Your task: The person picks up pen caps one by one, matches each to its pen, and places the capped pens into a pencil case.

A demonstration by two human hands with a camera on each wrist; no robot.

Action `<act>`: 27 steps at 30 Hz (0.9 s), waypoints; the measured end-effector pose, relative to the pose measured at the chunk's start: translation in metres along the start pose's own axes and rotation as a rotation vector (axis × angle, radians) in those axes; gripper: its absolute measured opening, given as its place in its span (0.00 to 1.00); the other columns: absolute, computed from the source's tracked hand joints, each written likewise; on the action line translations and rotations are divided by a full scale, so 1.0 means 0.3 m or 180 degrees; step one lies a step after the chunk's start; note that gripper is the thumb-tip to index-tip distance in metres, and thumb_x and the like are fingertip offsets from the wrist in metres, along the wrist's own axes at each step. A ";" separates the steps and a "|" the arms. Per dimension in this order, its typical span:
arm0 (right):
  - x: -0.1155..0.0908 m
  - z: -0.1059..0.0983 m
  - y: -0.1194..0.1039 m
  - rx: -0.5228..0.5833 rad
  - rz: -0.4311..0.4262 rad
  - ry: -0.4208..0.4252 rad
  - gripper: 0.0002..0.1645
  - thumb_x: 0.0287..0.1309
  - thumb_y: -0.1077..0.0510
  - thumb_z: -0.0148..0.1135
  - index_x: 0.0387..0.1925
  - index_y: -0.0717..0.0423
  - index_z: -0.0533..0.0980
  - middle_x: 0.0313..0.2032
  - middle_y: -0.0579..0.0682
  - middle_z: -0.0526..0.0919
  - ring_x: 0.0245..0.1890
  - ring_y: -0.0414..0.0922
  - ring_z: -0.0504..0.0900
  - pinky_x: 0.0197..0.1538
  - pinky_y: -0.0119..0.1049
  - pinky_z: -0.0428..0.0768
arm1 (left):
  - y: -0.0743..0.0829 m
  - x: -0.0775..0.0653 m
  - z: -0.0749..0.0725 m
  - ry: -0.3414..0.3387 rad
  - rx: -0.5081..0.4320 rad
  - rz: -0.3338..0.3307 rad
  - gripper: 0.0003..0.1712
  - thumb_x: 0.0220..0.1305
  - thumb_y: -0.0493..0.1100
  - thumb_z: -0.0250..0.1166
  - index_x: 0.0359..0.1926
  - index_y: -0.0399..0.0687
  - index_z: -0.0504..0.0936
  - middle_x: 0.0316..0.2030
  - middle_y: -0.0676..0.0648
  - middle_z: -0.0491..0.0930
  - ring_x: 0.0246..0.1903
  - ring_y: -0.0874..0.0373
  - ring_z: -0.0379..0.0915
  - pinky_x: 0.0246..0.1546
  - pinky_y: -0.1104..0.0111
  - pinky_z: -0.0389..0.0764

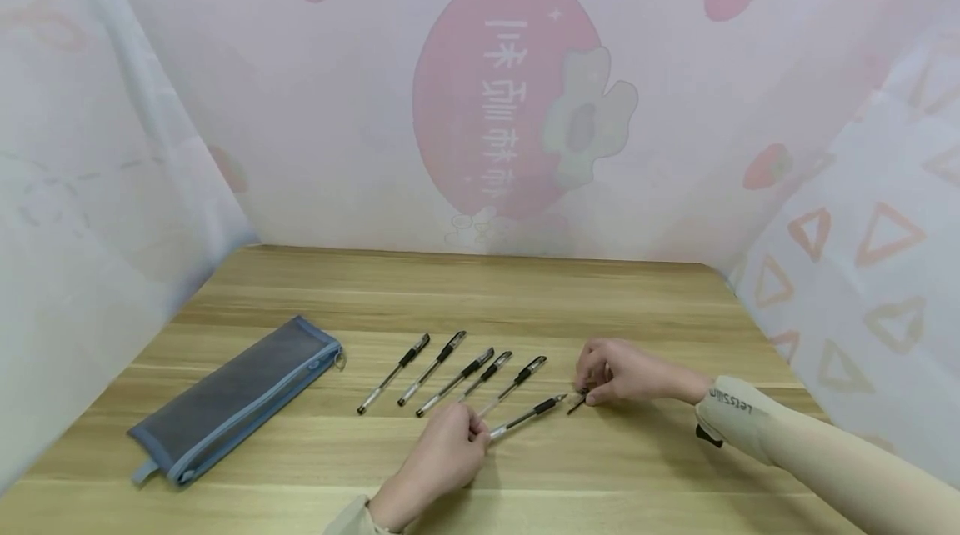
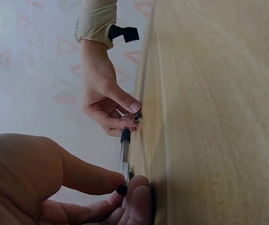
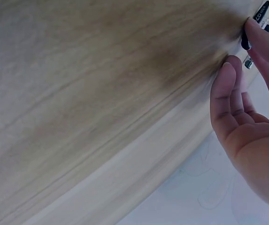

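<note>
My left hand (image 1: 450,442) pinches the rear end of a clear-barrelled gel pen (image 1: 525,417) low over the table. In the left wrist view, its thumb presses on the black end plug of the pen (image 2: 124,161). The pen's bare tip points at my right hand (image 1: 618,370), whose thumb and fingers pinch a small pen cap with a black clip (image 1: 576,405). That black clip (image 3: 245,41) shows between thumb and fingertips in the right wrist view. Close beyond my left hand lie several capped gel pens (image 1: 446,368), side by side and slanted.
A grey mesh pencil case (image 1: 232,393) with blue edging and a zip lies at the left of the wooden table (image 1: 645,485). Printed cloth (image 1: 337,143) hangs behind the table and at both sides.
</note>
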State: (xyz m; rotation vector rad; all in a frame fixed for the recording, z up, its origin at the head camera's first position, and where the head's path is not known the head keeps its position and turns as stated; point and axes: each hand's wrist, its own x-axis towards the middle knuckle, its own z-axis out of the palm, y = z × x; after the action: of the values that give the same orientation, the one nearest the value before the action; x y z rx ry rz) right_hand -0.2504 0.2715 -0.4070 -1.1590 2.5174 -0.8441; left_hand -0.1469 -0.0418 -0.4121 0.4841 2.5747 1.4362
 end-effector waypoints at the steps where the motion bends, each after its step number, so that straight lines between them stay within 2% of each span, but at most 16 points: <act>1: 0.000 0.000 0.000 0.0005 -0.0003 0.0000 0.08 0.54 0.62 0.74 0.36 0.49 0.85 0.40 0.48 0.78 0.35 0.44 0.80 0.38 0.35 0.82 | 0.001 0.000 0.000 0.0002 0.0005 -0.0005 0.05 0.61 0.27 0.62 0.29 0.35 0.80 0.22 0.49 0.74 0.17 0.62 0.68 0.12 0.75 0.68; 10: -0.010 0.005 0.002 0.0014 0.0184 -0.0021 0.10 0.53 0.63 0.73 0.34 0.47 0.80 0.39 0.45 0.76 0.34 0.40 0.77 0.38 0.34 0.80 | 0.002 0.002 0.001 0.0015 -0.0015 0.0001 0.04 0.61 0.27 0.61 0.30 0.35 0.80 0.21 0.50 0.73 0.15 0.63 0.67 0.10 0.76 0.66; 14: -0.021 -0.001 0.001 0.0073 0.0117 0.0067 0.09 0.55 0.63 0.72 0.35 0.50 0.80 0.37 0.44 0.78 0.34 0.40 0.78 0.37 0.36 0.81 | 0.003 -0.002 0.001 0.0036 -0.0032 -0.0017 0.04 0.61 0.27 0.62 0.30 0.35 0.80 0.21 0.50 0.74 0.16 0.62 0.67 0.11 0.76 0.67; 20: -0.058 -0.026 -0.032 0.0081 0.0161 0.0501 0.08 0.55 0.64 0.72 0.32 0.51 0.79 0.29 0.40 0.81 0.30 0.39 0.79 0.32 0.36 0.81 | 0.004 -0.002 -0.003 0.0122 0.0040 0.0034 0.04 0.62 0.29 0.62 0.30 0.37 0.80 0.23 0.50 0.74 0.17 0.62 0.68 0.13 0.75 0.70; 27: -0.099 -0.039 -0.130 0.0273 0.0230 0.1111 0.07 0.55 0.61 0.73 0.31 0.52 0.81 0.27 0.42 0.81 0.27 0.42 0.80 0.29 0.36 0.80 | 0.006 0.014 -0.013 0.0297 -0.0067 0.0247 0.01 0.62 0.28 0.63 0.35 0.32 0.80 0.27 0.47 0.78 0.24 0.61 0.72 0.22 0.72 0.77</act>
State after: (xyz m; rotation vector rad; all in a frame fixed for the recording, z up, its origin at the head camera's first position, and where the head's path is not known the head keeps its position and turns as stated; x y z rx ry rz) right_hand -0.2123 0.2785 -0.3750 -0.9567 2.7410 -1.2132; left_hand -0.1514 -0.0426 -0.4085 0.5320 2.6370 1.5448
